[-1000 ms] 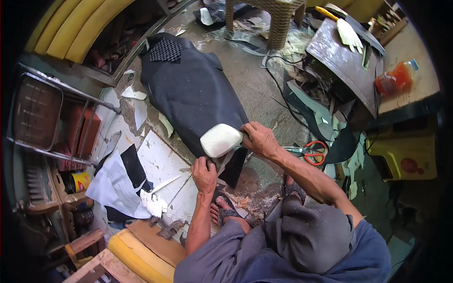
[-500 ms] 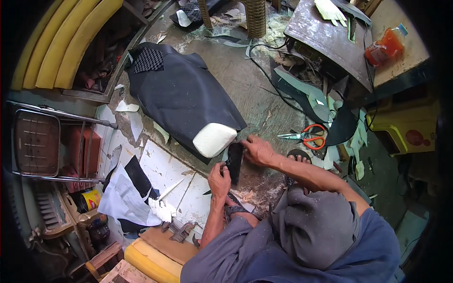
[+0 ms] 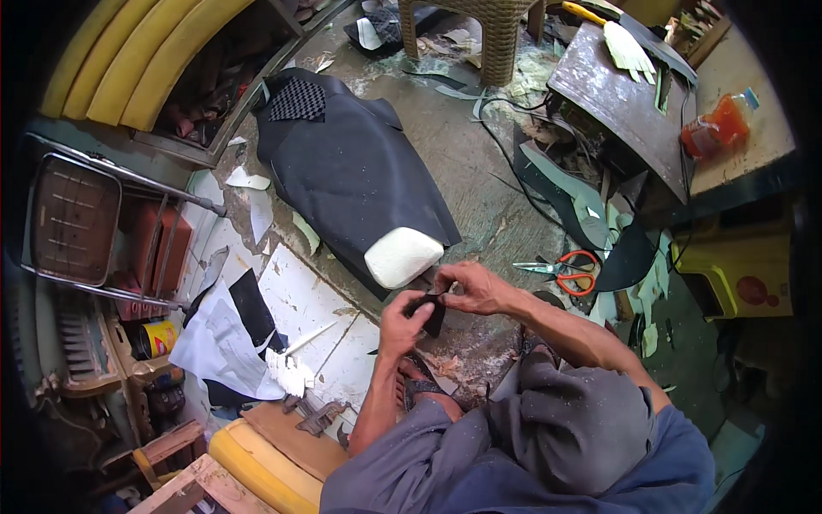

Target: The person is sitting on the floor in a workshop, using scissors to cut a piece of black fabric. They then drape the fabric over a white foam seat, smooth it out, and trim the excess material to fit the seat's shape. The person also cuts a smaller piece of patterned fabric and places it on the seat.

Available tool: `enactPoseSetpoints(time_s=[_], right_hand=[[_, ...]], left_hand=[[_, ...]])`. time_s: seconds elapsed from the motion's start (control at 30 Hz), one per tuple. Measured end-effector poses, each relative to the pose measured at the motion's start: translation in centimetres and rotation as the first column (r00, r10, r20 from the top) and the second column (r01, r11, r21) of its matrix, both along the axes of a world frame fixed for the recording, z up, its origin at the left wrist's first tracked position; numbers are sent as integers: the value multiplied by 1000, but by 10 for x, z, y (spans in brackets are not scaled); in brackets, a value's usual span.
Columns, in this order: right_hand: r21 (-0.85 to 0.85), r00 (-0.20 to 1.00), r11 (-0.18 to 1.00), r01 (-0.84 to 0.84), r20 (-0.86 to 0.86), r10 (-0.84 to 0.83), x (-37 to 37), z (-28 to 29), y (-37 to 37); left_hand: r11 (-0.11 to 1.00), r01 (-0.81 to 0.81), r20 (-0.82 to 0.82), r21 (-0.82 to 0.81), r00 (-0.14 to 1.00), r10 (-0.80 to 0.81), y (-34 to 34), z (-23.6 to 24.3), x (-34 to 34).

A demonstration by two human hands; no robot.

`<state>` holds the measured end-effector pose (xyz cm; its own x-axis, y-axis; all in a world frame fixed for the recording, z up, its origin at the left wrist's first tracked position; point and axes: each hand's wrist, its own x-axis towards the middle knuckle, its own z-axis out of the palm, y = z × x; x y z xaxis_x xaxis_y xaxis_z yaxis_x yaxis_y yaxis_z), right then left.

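Note:
Both my hands are closed on a small black piece of material [image 3: 437, 320], held up over the floor close to my feet. My left hand [image 3: 402, 324] pinches its left edge with the thumb on top. My right hand [image 3: 471, 288] grips the upper right edge between thumb and fingers. Just beyond them lies a white, rounded foam block [image 3: 404, 257], resting on the near end of a large black sheet of covering material [image 3: 351, 163]. A checkered black patch [image 3: 297, 100] sits at the sheet's far end.
Orange-handled scissors [image 3: 569, 272] lie on the floor to the right, near green and black offcuts [image 3: 625, 257]. A woven-pattern stool [image 3: 498, 51] stands beyond, beside a low metal-topped table [image 3: 612, 94]. White sheets [image 3: 224, 338] and a white glove [image 3: 291, 374] lie at left.
The black piece has been raised and bunched or folded between my hands, which have come closer together. The whole view has shifted slightly.

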<state>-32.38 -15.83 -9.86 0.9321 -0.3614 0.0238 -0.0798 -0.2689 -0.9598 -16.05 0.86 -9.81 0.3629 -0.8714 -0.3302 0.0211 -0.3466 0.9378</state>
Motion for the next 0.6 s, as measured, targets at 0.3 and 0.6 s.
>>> enactPoseSetpoints(time_s=[0.3, 0.6], right_hand=[[91, 970, 970, 227, -114, -216, 27, 51, -33], [-120, 953, 948, 294, 109, -281, 69, 41, -43]], left_hand=[[841, -517, -274, -159, 841, 466, -13, 31, 15], [788, -596, -54, -154, 801, 596, -24, 17, 31]])
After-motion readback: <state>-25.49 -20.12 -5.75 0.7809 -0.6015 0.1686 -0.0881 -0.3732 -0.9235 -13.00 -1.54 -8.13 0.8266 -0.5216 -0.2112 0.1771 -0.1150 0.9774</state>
